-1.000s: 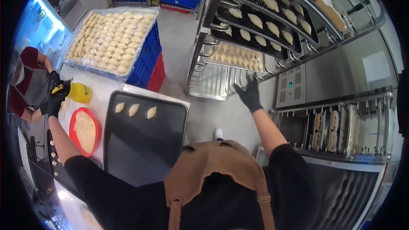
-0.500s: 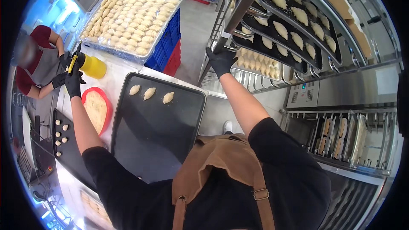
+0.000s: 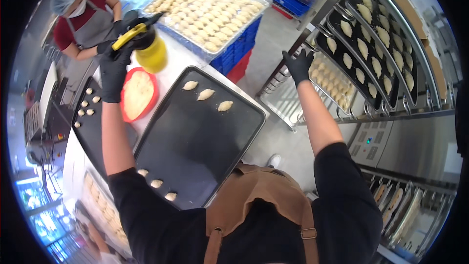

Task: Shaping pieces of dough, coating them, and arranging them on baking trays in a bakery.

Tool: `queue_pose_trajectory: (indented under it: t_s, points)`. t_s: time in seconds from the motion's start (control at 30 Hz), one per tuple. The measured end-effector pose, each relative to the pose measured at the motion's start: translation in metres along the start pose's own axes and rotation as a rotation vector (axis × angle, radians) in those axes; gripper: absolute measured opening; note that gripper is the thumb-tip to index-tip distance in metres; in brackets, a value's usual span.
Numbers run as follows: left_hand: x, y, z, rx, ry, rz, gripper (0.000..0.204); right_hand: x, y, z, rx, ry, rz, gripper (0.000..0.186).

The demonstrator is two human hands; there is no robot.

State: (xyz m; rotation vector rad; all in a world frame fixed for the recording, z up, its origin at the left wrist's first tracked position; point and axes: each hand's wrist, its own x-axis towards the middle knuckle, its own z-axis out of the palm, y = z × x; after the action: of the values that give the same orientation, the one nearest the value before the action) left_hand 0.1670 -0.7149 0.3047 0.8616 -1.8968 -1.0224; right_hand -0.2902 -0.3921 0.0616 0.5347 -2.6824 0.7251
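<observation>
In my black-gloved left hand (image 3: 115,71) is a yellow spray bottle (image 3: 152,57) with a black and yellow head, lifted above the table; its fingers close round the head. Below the bottle sits a red bowl (image 3: 155,90) of pale crumbly filling or flour. My black-gloved right hand (image 3: 298,64) is open, fingers spread, beside the front of a metal rack (image 3: 286,68); whether it touches the rack I cannot tell. Between my arms lies a dark baking tray (image 3: 195,137), with a few pale, pointed dough pieces (image 3: 206,94) at its far end and others at its near left.
A plastic-covered tray (image 3: 217,54) full of shaped dough stands on blue crates (image 3: 239,51). Dark trays of dough (image 3: 362,49) fill the rack. Left are another dark tray (image 3: 97,137) and a co-worker (image 3: 88,17) with gloved hands near my bottle. Another person's arm (image 3: 97,234) shows lower left.
My right hand has come off the rack's post and its fingers have spread. The spray bottle has been raised in my left hand. My view has shifted, showing more of the near tray.
</observation>
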Motion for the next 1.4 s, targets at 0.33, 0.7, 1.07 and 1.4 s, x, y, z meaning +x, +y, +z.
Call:
queue_pose_trajectory:
  t_s: [0.33,0.7,1.07,1.4]
  points:
    - [-0.258,0.186,0.216,-0.882,-0.548,-0.074,0.017,-0.185,-0.082,-0.32,1.0,-0.616,-0.294,0.046]
    - [-0.386,0.23,0.379,0.076,-0.671,0.98,0.024,-0.236,0.236,-0.355,0.594,-0.747,-0.209,0.033]
    - [-0.437,0.225,0.379,-0.19,-1.23,0.732,0.019,-0.26,0.274,-0.434,0.193,-0.347,-0.718,0.026]
    - [-0.471,0.2,0.421,-0.31,-0.968,0.611,0.013,-0.281,0.29,-0.41,0.272,-0.481,-0.612,0.025]
